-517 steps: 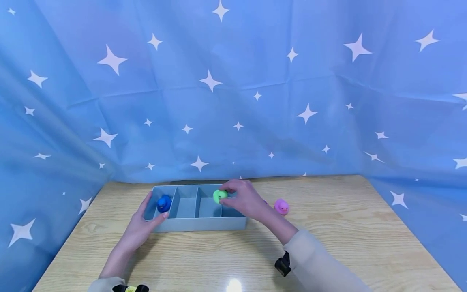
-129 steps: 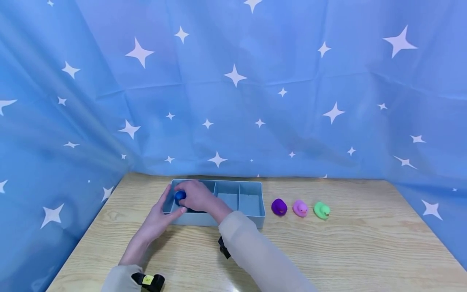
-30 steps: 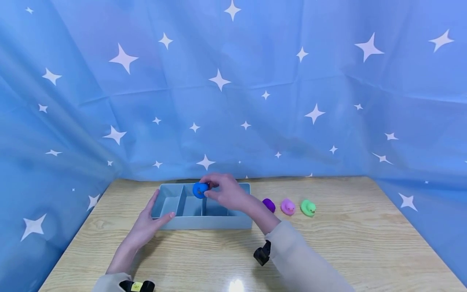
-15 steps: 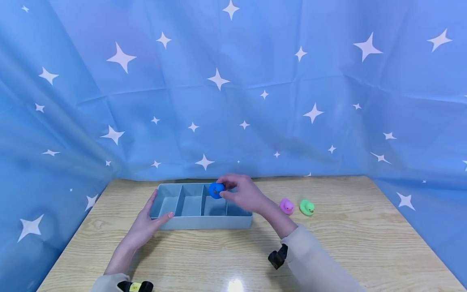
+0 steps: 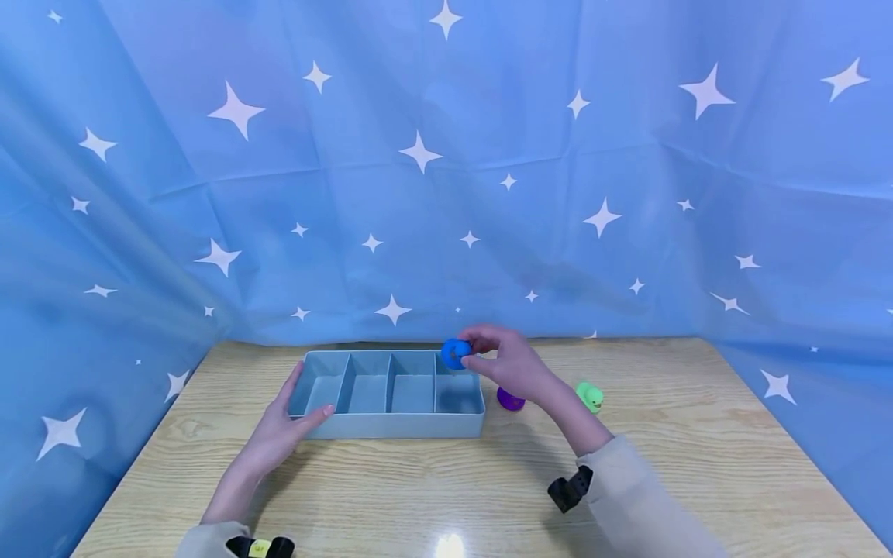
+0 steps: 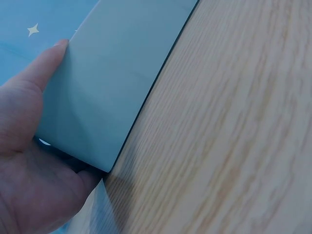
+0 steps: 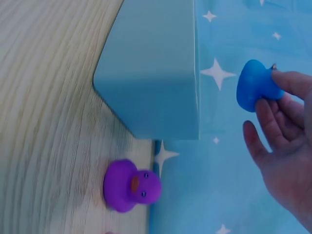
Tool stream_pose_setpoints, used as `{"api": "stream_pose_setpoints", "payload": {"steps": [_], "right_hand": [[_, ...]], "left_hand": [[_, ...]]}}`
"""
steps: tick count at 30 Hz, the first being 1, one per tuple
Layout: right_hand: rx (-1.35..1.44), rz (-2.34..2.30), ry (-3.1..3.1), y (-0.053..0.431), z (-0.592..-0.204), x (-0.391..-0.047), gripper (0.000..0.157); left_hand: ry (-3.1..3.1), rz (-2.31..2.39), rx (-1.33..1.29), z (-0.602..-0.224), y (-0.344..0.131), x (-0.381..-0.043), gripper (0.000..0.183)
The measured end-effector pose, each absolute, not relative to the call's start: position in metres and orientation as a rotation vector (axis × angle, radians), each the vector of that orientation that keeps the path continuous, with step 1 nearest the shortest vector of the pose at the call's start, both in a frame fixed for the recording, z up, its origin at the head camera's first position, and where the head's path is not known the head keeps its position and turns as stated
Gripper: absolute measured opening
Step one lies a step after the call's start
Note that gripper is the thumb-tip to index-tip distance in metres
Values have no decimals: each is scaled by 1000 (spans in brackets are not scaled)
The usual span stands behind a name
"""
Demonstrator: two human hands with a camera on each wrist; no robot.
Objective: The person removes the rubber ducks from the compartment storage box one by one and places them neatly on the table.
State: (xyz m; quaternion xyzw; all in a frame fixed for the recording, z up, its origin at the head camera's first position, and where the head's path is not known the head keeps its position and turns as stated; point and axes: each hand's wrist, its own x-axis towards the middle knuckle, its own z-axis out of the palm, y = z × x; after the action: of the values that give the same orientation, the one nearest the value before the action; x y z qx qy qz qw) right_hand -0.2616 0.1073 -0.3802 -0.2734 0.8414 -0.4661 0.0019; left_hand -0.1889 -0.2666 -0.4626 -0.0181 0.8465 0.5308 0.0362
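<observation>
A blue rubber duck is pinched between thumb and fingers of my right hand, raised over the rightmost compartment of a grey-blue divided box. In the right wrist view the duck is clear of the box wall. My left hand grips the box's left end. Its thumb lies over the front rim and its fingers go round the end wall, partly hidden in the left wrist view. All compartments look bare inside.
A purple duck sits just right of the box, below my right hand. Farther right is a green duck, partly behind the forearm. A starred blue curtain hangs along the wooden table's back edge.
Earlier, my right hand held the green duck over the box, then reached into the left compartment. Since then it has carried the blue duck rightward above the box. The left hand keeps its grip.
</observation>
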Motion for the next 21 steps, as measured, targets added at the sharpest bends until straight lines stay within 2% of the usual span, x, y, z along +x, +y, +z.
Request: {"api": "stream_pose_setpoints", "payload": {"steps": [21], "right_hand": [[-756,-1517,2662,143,-393,-263,27]], "left_hand": [[2583,1635,-59,-462,-267,-188,103]]}}
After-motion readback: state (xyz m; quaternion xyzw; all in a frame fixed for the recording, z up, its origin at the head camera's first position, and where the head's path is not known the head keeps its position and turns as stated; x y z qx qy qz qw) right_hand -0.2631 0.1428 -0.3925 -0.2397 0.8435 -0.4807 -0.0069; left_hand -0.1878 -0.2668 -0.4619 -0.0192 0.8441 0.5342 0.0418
